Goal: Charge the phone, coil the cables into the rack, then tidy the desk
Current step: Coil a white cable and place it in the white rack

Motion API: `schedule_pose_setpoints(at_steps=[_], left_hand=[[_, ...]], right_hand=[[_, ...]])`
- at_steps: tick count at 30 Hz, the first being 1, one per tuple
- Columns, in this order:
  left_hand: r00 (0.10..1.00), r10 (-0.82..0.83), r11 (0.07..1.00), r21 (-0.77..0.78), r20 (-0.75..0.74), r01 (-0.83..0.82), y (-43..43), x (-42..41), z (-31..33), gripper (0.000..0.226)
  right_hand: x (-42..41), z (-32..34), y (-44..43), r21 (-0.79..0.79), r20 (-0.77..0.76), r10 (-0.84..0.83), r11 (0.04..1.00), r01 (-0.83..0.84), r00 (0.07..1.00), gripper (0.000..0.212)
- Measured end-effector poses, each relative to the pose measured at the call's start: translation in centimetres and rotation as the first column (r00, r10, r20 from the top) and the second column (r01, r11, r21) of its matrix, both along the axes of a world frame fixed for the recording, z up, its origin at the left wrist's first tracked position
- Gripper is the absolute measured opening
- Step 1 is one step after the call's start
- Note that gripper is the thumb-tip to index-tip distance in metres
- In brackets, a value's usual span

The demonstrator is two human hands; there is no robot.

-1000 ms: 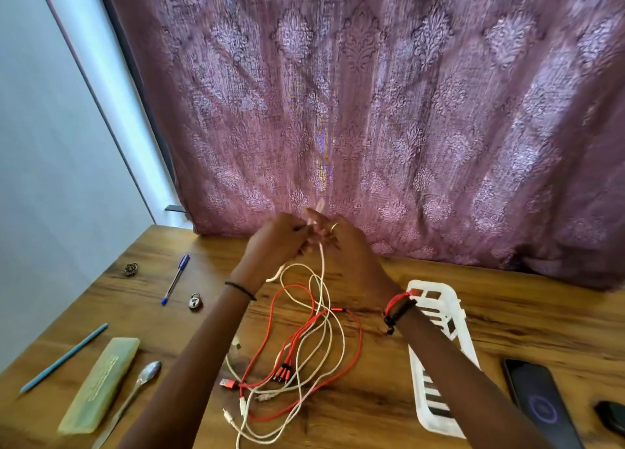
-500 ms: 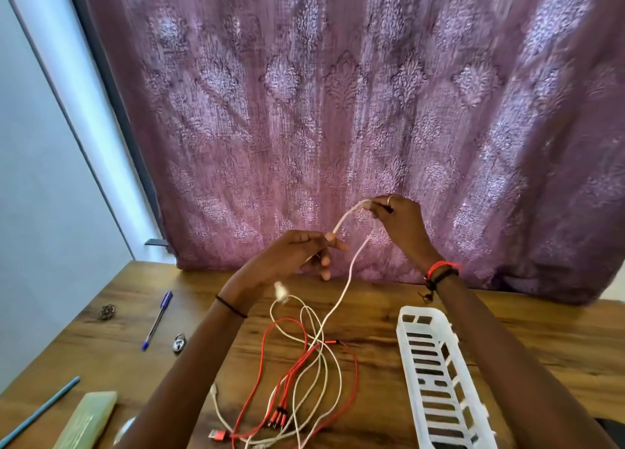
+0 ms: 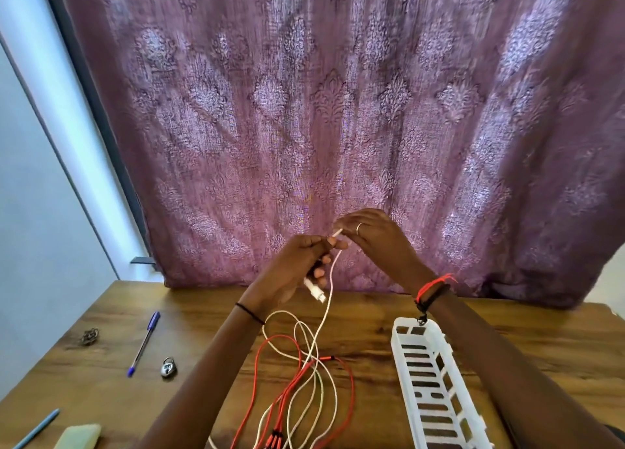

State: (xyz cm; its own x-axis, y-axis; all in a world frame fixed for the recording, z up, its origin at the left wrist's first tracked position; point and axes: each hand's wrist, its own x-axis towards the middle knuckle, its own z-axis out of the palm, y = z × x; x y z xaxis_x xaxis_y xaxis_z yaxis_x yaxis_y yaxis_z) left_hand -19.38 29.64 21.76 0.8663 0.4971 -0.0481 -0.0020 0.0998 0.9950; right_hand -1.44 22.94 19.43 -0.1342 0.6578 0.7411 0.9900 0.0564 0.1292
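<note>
Left hand (image 3: 297, 266) and right hand (image 3: 372, 235) pinch the white cable (image 3: 329, 279) aloft; coiling appears barely begun. Rack (image 3: 436, 391) empty, red cable (image 3: 352, 391) loose, counter (image 3: 541, 347) untidied.

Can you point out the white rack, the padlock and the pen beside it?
rack (image 3: 398, 360): head view, left wall.
padlock (image 3: 168, 369): head view, body.
pen (image 3: 144, 343): head view, mid-barrel.

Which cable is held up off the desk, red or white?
The white cable: the left hand and right hand hold it up, while the red cable lies on the desk.
</note>
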Motion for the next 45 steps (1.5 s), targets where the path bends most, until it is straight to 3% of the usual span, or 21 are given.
schedule_pose_setpoints(at_steps=[2,4,8,10,11,16,21,27,30,32,37,42,45], left_hand=[[0.996,-0.041,0.988,-0.143,0.073,0.051,-0.1,-0.3,-0.1,0.028],[0.983,-0.068,0.932,-0.34,0.172,0.124,-0.4,-0.5,0.0,0.029],[0.907,-0.073,0.666,-0.656,0.415,0.354,-1.0,-0.4,-0.5,0.033],[0.833,-0.077,0.507,-0.698,0.548,0.506,-1.2,-0.3,-0.7,0.036],[0.805,-0.077,0.472,-0.689,0.589,0.55,-1.3,-0.3,-0.6,0.038],[0.755,-0.101,0.497,-0.625,0.648,0.603,-1.6,0.7,0.0,0.043],[0.75,-0.057,0.586,-0.586,0.659,0.559,-0.3,1.6,1.0,0.043],[0.797,0.111,0.717,-0.603,0.594,0.349,2.0,2.6,1.3,0.043],[0.803,0.142,0.768,-0.576,0.579,0.28,2.7,3.1,1.2,0.04],[0.815,0.154,0.816,-0.537,0.558,0.214,2.7,3.3,1.3,0.039],[0.803,0.212,0.904,-0.425,0.558,0.057,1.8,4.0,1.0,0.025],[0.768,0.194,0.966,-0.254,0.61,-0.042,1.0,4.5,1.0,0.032],[0.773,0.179,0.958,0.07,0.609,-0.277,1.9,4.5,1.2,0.034]], right_hand=[[0.5,0.6,-0.4,0.006,-0.25,-0.04,0.999,0.043,0.967,0.026],[0.9,0.9,-0.8,-0.014,-0.524,-0.054,0.998,0.055,0.85,0.022],[-0.5,1.1,-0.7,-0.018,-0.753,-0.019,1.0,0.008,0.657,0.021],[-1.6,1.4,-0.5,0.007,-0.844,0.011,1.0,-0.008,0.536,0.022],[-2.0,1.5,-0.3,0.022,-0.874,0.023,1.0,-0.008,0.485,0.021],[-3.5,1.1,-0.1,0.08,-0.936,0.049,0.994,0.077,0.348,0.004],[-4.3,0.1,-0.7,-0.012,-0.876,-0.073,0.992,0.128,0.477,0.012],[-6.5,-0.6,-2.4,-0.069,-0.775,-0.17,0.98,0.186,0.609,0.014],[-7.6,-0.7,-3.5,-0.136,-0.717,-0.232,0.971,0.194,0.657,0.01],[-8.0,-0.8,-4.0,-0.203,-0.66,-0.299,0.954,0.22,0.689,0.019],[-8.6,-0.6,-4.7,-0.261,-0.6,-0.303,0.949,0.177,0.74,0.025],[-8.8,0.2,-4.9,-0.304,-0.536,-0.347,0.93,0.207,0.77,0.016],[-9.0,0.7,-5.3,-0.348,-0.517,-0.402,0.905,0.243,0.756,0.017]])
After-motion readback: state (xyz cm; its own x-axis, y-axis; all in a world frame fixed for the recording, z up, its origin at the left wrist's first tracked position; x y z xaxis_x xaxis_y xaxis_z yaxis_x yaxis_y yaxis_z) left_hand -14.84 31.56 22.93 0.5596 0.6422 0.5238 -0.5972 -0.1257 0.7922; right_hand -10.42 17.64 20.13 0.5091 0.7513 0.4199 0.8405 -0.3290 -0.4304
